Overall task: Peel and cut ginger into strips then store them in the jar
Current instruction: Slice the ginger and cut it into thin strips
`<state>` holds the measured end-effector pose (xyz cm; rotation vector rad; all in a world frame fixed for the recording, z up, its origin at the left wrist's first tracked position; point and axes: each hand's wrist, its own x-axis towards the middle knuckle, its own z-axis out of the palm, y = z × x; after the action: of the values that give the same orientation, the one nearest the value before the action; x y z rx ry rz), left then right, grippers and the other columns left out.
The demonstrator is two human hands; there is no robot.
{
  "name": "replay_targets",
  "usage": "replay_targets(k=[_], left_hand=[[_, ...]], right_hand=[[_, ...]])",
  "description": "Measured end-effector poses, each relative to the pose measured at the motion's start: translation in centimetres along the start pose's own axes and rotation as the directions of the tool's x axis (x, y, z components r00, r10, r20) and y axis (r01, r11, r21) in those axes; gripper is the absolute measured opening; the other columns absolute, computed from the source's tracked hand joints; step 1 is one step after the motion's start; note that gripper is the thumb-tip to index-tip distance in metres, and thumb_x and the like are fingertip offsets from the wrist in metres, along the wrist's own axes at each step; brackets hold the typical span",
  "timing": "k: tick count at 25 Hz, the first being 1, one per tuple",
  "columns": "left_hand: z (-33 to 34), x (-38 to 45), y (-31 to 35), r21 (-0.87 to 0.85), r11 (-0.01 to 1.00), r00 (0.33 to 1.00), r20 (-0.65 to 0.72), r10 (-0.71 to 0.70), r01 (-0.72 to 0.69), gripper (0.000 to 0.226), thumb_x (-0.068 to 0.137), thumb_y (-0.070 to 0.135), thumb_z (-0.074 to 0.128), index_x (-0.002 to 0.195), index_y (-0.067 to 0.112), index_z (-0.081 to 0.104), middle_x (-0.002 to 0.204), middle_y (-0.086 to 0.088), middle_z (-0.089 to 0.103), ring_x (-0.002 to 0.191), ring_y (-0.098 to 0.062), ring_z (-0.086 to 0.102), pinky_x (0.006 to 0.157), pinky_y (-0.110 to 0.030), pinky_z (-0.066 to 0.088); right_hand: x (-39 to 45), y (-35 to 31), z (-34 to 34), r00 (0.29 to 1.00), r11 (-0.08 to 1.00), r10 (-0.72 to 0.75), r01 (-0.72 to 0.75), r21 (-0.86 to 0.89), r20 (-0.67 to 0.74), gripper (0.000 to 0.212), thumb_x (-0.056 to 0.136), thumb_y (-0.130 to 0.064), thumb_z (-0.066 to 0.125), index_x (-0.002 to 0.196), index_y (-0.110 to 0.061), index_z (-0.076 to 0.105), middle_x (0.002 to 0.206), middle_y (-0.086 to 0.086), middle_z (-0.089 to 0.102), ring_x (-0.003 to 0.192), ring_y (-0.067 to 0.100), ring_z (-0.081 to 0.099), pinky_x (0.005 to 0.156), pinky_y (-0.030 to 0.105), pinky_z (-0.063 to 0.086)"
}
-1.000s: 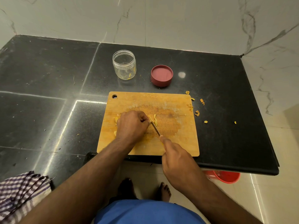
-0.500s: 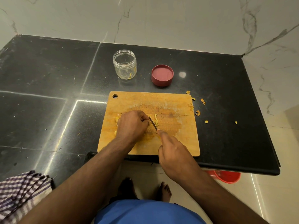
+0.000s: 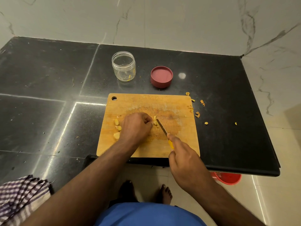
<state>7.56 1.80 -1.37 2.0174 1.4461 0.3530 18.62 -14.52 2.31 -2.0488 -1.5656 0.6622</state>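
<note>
Your left hand sits mid cutting board, fingers curled down, pinning the ginger at the fingertips. Your right hand is wrapped round the knife by its yellow handle, forefinger laid along the top; blade tip sits vs. the ginger, right beside your left fingertips. Peeled ginger pieces lie on the board just left of your left hand. Jar stands open on the black counter behind the board, w/ a few yellow bits at its bottom. Red lid lies upside down to the jar's right, apart from it. Peel scraps are scattered off the board's right edge.
</note>
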Motion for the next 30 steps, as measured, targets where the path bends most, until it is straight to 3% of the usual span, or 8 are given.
replay_targets(k=[3, 10, 14, 18, 21, 25, 30], left_hand=[[-0.2, 0.0, -0.4, -0.004, 1.000, 1.000, 0.003, -0.016, 0.016, 0.011, 0.089, 0.025, 0.069, 0.096, 0.025, 0.077, 0.080, 0.012, 0.070, 0.078, -0.008, 0.063, 0.076, -0.034, 0.055], [-0.3, 0.5, -0.4, 0.023, 0.998, 0.997, 0.025, -0.066, 0.066, 0.004, 0.085, 0.029, 0.071, 0.084, 0.031, 0.075, 0.082, 0.015, 0.070, 0.084, -0.012, 0.063, 0.081, -0.043, 0.054], [-0.4, 0.5, 0.0, 0.090, 0.991, 0.995, 0.004, -0.102, 0.102, 0.006, 0.085, 0.033, 0.066, 0.081, 0.034, 0.071, 0.086, 0.017, 0.069, 0.093, -0.015, 0.060, 0.088, -0.047, 0.046], [-0.4, 0.3, -0.1, 0.099, 0.990, 0.995, 0.010, -0.102, 0.100, 0.007, 0.087, 0.034, 0.066, 0.080, 0.036, 0.068, 0.087, 0.017, 0.068, 0.097, -0.017, 0.059, 0.090, -0.049, 0.044], [-0.5, 0.2, -0.2, 0.111, 0.990, 0.996, 0.006, -0.091, 0.090, 0.007, 0.089, 0.038, 0.067, 0.090, 0.036, 0.073, 0.091, 0.015, 0.069, 0.100, -0.018, 0.059, 0.093, -0.050, 0.045], [-0.5, 0.1, -0.2, 0.118, 0.989, 0.996, -0.002, -0.090, 0.090, 0.011, 0.090, 0.036, 0.065, 0.095, 0.034, 0.075, 0.092, 0.014, 0.070, 0.100, -0.018, 0.060, 0.092, -0.049, 0.045], [-0.5, 0.3, -0.2, 0.094, 0.988, 0.993, -0.013, -0.120, 0.120, 0.006, 0.087, 0.036, 0.068, 0.086, 0.033, 0.073, 0.088, 0.015, 0.070, 0.096, -0.017, 0.060, 0.091, -0.047, 0.045]], right_hand=[[0.2, -0.2, 0.4, 1.000, 1.000, -0.005, 0.005, -0.006, 0.009, 0.050, 0.100, -0.017, 0.040, 0.149, -0.026, 0.030, 0.129, -0.005, 0.053, 0.105, 0.007, 0.054, 0.082, 0.010, 0.040], [1.7, -0.3, 1.6, 0.998, 0.996, -0.039, 0.043, -0.082, 0.049, 0.050, 0.099, -0.019, 0.037, 0.148, -0.024, 0.029, 0.125, 0.003, 0.055, 0.099, 0.019, 0.058, 0.084, 0.032, 0.049], [0.6, -0.6, 1.5, 0.997, 0.995, -0.024, 0.031, -0.097, 0.077, 0.052, 0.100, -0.017, 0.037, 0.150, -0.023, 0.026, 0.125, 0.001, 0.054, 0.098, 0.015, 0.057, 0.083, 0.027, 0.049], [-1.2, -0.6, 0.5, 0.991, 0.987, -0.091, 0.103, -0.125, 0.102, 0.045, 0.098, -0.007, 0.039, 0.143, -0.006, 0.039, 0.141, 0.003, 0.047, 0.107, 0.015, 0.054, 0.085, 0.020, 0.045], [-0.5, -0.5, 0.6, 0.998, 0.997, -0.050, 0.052, -0.059, 0.031, 0.049, 0.099, -0.012, 0.040, 0.148, -0.017, 0.034, 0.137, -0.001, 0.050, 0.109, 0.009, 0.054, 0.084, 0.010, 0.040], [0.8, -0.7, 1.6, 0.999, 1.000, -0.021, 0.022, -0.018, 0.037, 0.050, 0.099, -0.017, 0.037, 0.149, -0.022, 0.029, 0.130, 0.002, 0.054, 0.107, 0.015, 0.056, 0.088, 0.025, 0.047], [1.4, -0.6, 2.3, 0.999, 0.999, -0.035, 0.036, -0.024, 0.036, 0.049, 0.099, -0.016, 0.037, 0.147, -0.021, 0.031, 0.123, 0.002, 0.056, 0.098, 0.014, 0.056, 0.082, 0.027, 0.049]])
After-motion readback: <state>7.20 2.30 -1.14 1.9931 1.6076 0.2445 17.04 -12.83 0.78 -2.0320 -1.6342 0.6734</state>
